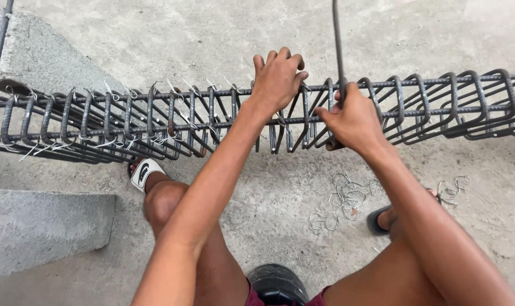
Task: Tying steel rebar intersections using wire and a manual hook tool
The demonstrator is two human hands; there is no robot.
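Note:
A long cage of steel rebar (155, 116) with many square stirrups runs across the view at knee height. My left hand (277, 76) grips the top far bar of the cage near its middle. Just to the right, my right hand (354, 119) is closed on a thin upright steel rod (338, 45) with a wooden handle end showing below the fist, held against a stirrup. Wire ties (175, 85) stick up from the joints on the cage's left half. The stirrups on the right half lean and show no ties.
Loose bent wire ties (348, 198) lie in a heap on the concrete floor between my feet. Concrete blocks (42, 226) sit at the left, one (48, 56) under the cage's left end. My feet wear sandals (144, 173). A dark round object (277, 283) is between my thighs.

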